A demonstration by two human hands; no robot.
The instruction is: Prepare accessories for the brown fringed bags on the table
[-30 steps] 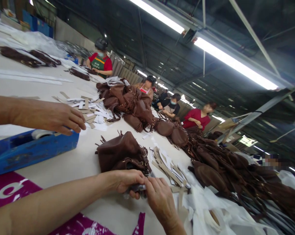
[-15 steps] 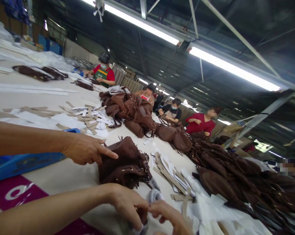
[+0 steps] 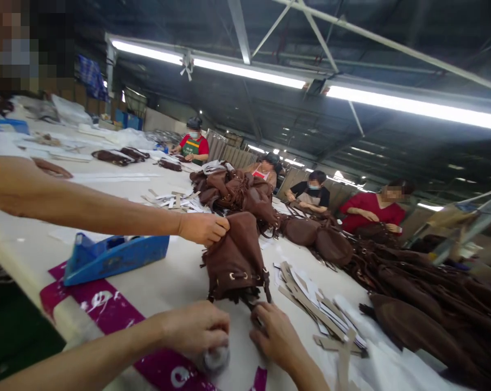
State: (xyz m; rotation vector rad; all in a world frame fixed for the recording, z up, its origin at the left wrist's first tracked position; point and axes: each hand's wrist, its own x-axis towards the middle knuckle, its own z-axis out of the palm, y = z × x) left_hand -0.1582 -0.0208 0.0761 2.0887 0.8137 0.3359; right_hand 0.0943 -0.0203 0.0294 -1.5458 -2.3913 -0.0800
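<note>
A brown drawstring handbag (image 3: 239,252) with eyelets and fringe rests on the table in front of me, its gathered mouth towards me. My left hand (image 3: 202,328) is closed, fingers curled over a blurred greyish-white round bundle (image 3: 216,359) whose kind I cannot make out. Close to the bag's mouth, my right hand (image 3: 275,332) is closed at a dark strap (image 3: 250,298) coming from the bag; its fingertips are partly hidden. Another person's hand (image 3: 205,228), reaching in from the left, pinches the bag's upper left edge.
A blue tape dispenser (image 3: 119,258) stands left on purple printed tape (image 3: 111,307). Cardboard and paper strips (image 3: 310,301) lie right of the bag. Brown bags are heaped behind (image 3: 237,190) and along the right (image 3: 425,288). Several co-workers sit or stand beyond.
My view has swung left. My hands have moved apart, the left with the round bundle. The other person's hand, pointing over the bag before, now grips its edge, and the bag stands turned.
</note>
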